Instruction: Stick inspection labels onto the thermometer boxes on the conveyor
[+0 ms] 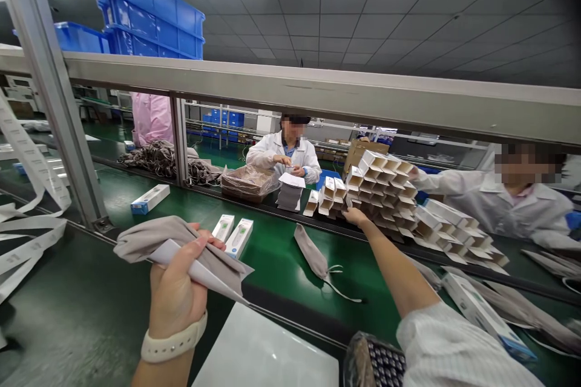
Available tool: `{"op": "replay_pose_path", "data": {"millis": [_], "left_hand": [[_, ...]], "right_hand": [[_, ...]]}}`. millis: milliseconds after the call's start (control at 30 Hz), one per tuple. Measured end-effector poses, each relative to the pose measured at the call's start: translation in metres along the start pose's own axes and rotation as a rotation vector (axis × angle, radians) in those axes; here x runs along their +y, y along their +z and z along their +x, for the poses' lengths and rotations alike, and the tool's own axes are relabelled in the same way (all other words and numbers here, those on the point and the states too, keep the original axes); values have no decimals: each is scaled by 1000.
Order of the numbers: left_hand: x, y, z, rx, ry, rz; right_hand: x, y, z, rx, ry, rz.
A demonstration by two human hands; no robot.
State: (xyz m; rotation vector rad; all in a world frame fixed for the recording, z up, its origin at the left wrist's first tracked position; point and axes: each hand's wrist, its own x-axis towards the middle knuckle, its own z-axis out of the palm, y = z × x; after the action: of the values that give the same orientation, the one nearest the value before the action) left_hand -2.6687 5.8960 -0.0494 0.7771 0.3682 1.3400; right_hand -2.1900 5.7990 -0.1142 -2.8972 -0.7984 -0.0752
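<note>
My left hand (pixel 181 278) is closed around a grey cloth pouch (pixel 158 233) and a folded white paper (pixel 204 275), held above the near edge of the green belt. Across the belt reaches my right hand (pixel 356 216), at the lower left of a stack of open white boxes (pixel 381 184). Its fingertips are small and partly lost against the boxes, so their grip is unclear. Between my hands a grey drawstring pouch (pixel 312 251) lies on the belt, its cord trailing right. Two closed white boxes (pixel 239 239) lie just beyond my left hand.
A metal beam (pixel 290 81) crosses above the belt (pixel 272 278). Beyond it are a paper stack (pixel 290 193), a plastic-lined carton (pixel 247 184) and co-workers in white coats. A white board (pixel 267 351) and a dark tray (pixel 385 363) sit nearest me. Label strips (pixel 27 163) hang left.
</note>
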Motion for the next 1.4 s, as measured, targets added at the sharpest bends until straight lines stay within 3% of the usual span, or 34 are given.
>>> {"op": "replay_pose_path", "data": {"millis": [267, 533, 1000, 1200, 1400], "left_hand": [[4, 2, -2, 13, -7, 1], [4, 1, -2, 39, 1, -18], [-1, 2, -1, 14, 14, -42], [1, 1, -2, 16, 23, -65], [4, 2, -3, 41, 23, -56]], "right_hand": [[-2, -6, -14, -93, -7, -1], [-6, -15, -18, -2, 42, -34], [-2, -19, -30, 305, 62, -132], [-5, -14, -36, 474, -3, -145], [-6, -7, -64, 676, -108, -128]]}}
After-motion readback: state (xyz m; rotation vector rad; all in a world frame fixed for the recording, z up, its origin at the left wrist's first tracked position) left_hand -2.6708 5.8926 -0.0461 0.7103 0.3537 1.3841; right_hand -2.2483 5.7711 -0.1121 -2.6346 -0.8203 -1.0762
